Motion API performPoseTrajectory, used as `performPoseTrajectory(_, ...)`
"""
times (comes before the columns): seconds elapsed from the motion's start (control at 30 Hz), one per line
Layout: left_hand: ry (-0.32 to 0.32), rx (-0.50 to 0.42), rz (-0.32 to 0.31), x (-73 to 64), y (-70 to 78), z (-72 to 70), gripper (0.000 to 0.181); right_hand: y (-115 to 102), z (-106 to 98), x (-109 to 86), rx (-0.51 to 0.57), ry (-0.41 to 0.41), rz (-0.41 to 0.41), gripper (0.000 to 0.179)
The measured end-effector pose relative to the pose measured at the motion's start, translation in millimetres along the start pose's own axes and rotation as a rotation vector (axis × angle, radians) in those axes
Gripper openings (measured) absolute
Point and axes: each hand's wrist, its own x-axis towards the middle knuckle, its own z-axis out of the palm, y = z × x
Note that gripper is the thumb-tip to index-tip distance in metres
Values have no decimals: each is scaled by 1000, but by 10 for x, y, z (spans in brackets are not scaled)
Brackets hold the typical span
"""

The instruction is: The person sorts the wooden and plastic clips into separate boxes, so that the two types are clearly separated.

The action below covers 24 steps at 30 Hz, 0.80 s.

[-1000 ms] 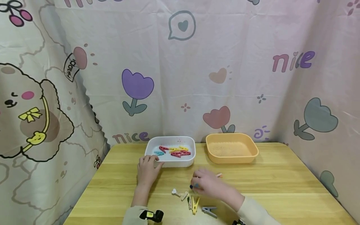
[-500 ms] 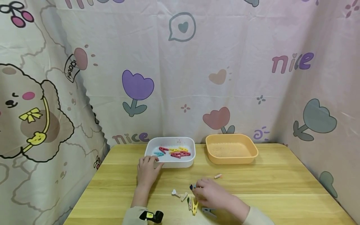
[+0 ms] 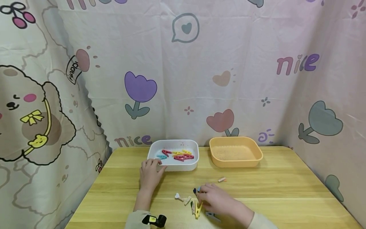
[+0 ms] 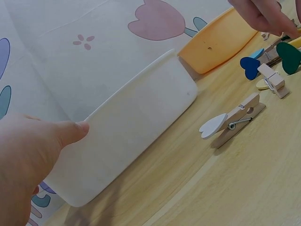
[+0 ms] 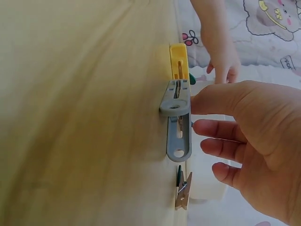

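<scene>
My left hand (image 3: 150, 175) grips the near-left rim of a white plastic basin (image 3: 181, 167), its thumb lying against the outer wall in the left wrist view. Red, yellow and blue clothespins (image 3: 184, 157) lie in that basin. Low over the table, my right hand (image 3: 218, 198) has loosely bent fingers, with some fingertips hidden in the right wrist view. Beside it are a yellow clothespin (image 3: 197, 211) and a grey clothespin (image 5: 178, 127). Small wooden clothespins lie close by: one with a white heart (image 4: 214, 126), one with a dark blue heart (image 4: 250, 68), one with a green heart (image 4: 289, 57).
An orange basin (image 3: 235, 163) stands at the back right of the wooden table (image 3: 286, 187). A small pale clothespin (image 3: 222, 179) lies alone in front of it. Behind the table hangs a printed curtain (image 3: 183, 79).
My right hand has drawn toward the front and slightly right, uncovering the small pale clothespin and partly covering the grey one. My left hand has stayed on the white basin's rim.
</scene>
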Motion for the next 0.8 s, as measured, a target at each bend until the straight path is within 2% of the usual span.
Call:
performPoseTrajectory(0.4,2,0,3,-3,-3,-1,31,7,-18,43,34,-19,-18,17)
performPoseTrajectory(0.6,0,2,5,1,-6,4,31,41,-23,77,11,23,-63,16)
performPoseTrajectory(0.8,-2,0,1,-1,-1,2,31,60,-52,121,15,72,-49,16)
